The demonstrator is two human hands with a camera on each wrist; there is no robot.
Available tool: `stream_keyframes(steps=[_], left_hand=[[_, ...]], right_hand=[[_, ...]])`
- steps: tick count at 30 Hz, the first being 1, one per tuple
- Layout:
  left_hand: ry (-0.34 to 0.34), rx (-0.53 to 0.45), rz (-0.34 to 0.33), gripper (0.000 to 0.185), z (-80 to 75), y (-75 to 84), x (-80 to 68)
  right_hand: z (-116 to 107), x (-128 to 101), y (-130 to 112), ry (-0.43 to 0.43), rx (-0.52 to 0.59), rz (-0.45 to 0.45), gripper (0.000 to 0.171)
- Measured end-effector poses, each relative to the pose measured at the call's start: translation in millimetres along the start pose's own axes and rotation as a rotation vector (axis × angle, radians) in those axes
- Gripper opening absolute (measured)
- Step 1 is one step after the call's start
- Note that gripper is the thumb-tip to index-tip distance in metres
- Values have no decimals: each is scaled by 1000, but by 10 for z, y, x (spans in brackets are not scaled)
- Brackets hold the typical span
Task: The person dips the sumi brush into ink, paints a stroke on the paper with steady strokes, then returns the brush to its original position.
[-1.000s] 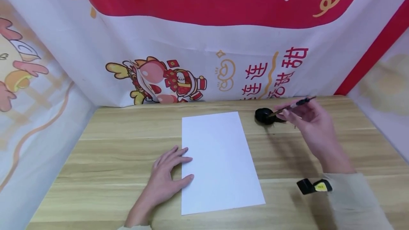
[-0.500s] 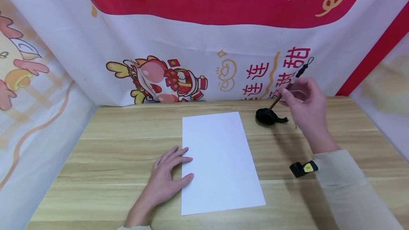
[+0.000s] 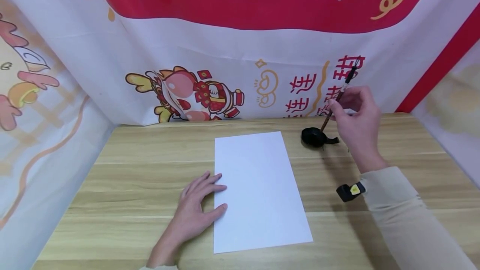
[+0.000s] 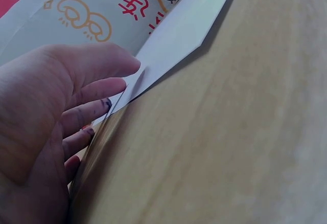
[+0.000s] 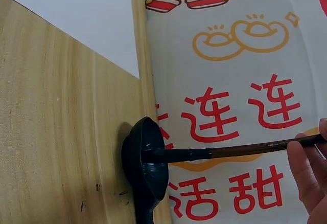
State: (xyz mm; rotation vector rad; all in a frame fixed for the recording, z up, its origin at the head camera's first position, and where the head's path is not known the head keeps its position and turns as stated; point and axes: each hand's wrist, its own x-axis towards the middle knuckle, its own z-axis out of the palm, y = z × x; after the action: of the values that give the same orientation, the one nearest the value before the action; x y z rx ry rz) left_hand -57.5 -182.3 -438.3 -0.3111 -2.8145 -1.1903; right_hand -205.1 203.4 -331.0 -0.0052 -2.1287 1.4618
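Head view: my right hand (image 3: 356,116) pinches the brush (image 3: 336,100), shaft leaning toward one o'clock, tip down in the ink dish (image 3: 314,137); paper (image 3: 258,186) lies at eight o'clock, my flat, relaxed left hand (image 3: 196,209) on its edge.

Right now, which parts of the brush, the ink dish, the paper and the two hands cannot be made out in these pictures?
- Tip of the dark-handled calligraphy brush: head and right wrist views, sunk in the small black ink dish.
- Ink level: right wrist view, black on black.
- Right hand: right wrist view, cut by the frame edge.
- White paper sheet: left wrist view, only a narrow strip shows.
- Left hand: head view, its palm faces down.
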Motion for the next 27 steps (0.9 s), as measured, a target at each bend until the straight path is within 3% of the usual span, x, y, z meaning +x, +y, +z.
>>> stream_keyframes(steps=[8,14,19,27], left_hand=[[-8,-9,-8,44,5,10,0],[-1,-5,-1,43,5,8,1],[-6,-5,-7,43,4,6,1],[-9,-5,-13,42,1,5,2]], right_hand=[[-23,-6,8,42,31,-18,28],[-36,-8,19,23,4,-14,24],[-40,3,49,23,-16,22,31],[-73,30,69,-1,-60,-2,36]])
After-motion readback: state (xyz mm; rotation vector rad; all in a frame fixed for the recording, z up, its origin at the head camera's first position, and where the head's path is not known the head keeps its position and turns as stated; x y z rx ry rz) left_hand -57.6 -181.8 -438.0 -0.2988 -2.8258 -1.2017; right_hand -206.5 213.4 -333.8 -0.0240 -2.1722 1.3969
